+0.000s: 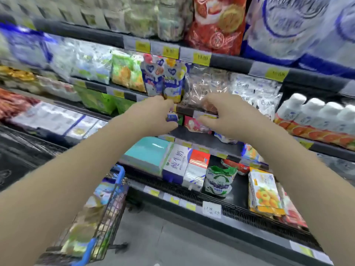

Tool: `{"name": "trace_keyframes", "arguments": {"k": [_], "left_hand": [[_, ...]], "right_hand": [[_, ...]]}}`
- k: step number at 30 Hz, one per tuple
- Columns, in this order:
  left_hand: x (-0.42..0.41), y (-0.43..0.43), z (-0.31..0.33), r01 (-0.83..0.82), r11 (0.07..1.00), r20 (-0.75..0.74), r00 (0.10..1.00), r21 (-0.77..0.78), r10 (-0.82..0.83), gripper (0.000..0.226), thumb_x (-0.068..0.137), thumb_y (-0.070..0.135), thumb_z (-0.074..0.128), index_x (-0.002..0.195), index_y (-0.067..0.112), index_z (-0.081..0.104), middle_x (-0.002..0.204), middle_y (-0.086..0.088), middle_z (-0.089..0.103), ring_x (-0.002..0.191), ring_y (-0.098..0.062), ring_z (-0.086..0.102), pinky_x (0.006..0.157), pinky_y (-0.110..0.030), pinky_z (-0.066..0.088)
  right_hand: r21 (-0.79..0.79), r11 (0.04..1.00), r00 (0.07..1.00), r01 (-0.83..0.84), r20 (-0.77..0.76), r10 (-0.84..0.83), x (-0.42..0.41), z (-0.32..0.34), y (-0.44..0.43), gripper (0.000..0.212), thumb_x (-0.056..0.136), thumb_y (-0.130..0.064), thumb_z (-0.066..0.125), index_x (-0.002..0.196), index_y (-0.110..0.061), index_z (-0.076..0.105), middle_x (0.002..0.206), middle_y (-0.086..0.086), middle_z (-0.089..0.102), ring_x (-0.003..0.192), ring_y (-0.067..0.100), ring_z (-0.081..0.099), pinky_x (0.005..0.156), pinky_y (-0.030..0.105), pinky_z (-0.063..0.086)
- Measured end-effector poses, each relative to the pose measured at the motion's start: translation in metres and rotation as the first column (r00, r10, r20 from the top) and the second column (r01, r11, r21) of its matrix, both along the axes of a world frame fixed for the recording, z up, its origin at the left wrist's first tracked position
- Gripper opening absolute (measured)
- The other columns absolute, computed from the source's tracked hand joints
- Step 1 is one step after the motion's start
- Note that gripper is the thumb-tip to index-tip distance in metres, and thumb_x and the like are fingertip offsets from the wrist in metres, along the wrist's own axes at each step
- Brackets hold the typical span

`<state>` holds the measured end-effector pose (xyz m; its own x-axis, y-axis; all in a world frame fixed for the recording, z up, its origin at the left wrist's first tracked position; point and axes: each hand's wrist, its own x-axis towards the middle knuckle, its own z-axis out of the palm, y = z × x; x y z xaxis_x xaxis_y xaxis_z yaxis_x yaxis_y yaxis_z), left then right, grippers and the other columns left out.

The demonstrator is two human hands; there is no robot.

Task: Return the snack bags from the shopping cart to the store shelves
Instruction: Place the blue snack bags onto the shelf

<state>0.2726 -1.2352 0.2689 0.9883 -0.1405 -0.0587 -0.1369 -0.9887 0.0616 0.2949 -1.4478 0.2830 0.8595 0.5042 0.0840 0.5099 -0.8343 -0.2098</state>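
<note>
Both my arms reach forward to the middle shelf [249, 67]. My left hand [153, 114] has curled fingers around a small blue and purple pouch [172, 117] at the shelf's front edge, below two upright purple pouches [165, 77]. My right hand [226, 114] has its fingers curled at the base of a clear bag of brownish snacks [203, 87] on the same shelf, touching the edge strip. A pink packet [194, 124] lies just under that hand. The shopping cart [107, 189], blue-trimmed wire, stands at lower left with several snack bags in it.
Shelves run across the whole view, packed with bags, white bottles [317, 112] at right and milk cartons [176, 162] on the low shelf. A black vent grille [249, 214] fronts the bottom shelf. Grey floor [163, 237] lies between cart and shelving.
</note>
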Motion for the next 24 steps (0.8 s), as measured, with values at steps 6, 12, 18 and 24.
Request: {"name": "trace_keyframes", "arguments": {"k": [6,12,18,24], "left_hand": [[-0.058,0.039,0.004,-0.101,0.988,0.001,0.995,-0.115,0.102,0.059,0.088,0.055,0.062,0.137,0.022,0.051,0.133,-0.004,0.051,0.121,-0.025,0.052,0.098,-0.043,0.047],[-0.116,0.074,-0.004,-0.297,0.934,0.013,0.952,-0.198,0.306,0.058,0.091,0.052,0.061,0.139,0.022,0.049,0.136,-0.003,0.049,0.124,-0.023,0.05,0.102,-0.044,0.045],[-0.204,0.127,-0.021,-0.543,0.79,-0.041,0.831,-0.285,0.555,0.047,0.089,0.051,0.063,0.125,0.021,0.058,0.118,-0.001,0.059,0.103,-0.02,0.059,0.087,-0.038,0.05],[-0.317,0.195,-0.034,-0.745,0.631,-0.083,0.658,-0.217,0.749,0.058,0.089,0.056,0.06,0.137,0.023,0.053,0.132,-0.001,0.053,0.116,-0.021,0.057,0.095,-0.039,0.049]], "right_hand": [[0.162,0.984,0.996,-0.073,-0.043,0.081,-0.048,-0.003,0.043,0.055,0.089,-0.051,0.067,0.133,-0.02,0.056,0.121,0.002,0.064,0.11,0.022,0.061,0.094,0.045,0.052],[0.2,0.959,0.97,-0.202,-0.097,0.225,-0.072,-0.015,0.089,0.056,0.095,-0.054,0.06,0.139,-0.02,0.052,0.128,-0.002,0.061,0.112,0.018,0.059,0.094,0.044,0.052],[0.223,0.923,0.91,-0.314,-0.205,0.359,-0.105,-0.037,0.158,0.054,0.094,-0.053,0.061,0.138,-0.022,0.051,0.127,-0.004,0.062,0.109,0.02,0.062,0.093,0.044,0.054],[0.272,0.865,0.815,-0.422,-0.304,0.494,-0.171,-0.049,0.237,0.051,0.092,-0.053,0.066,0.13,-0.021,0.058,0.114,-0.001,0.064,0.101,0.021,0.064,0.089,0.037,0.053]]}}
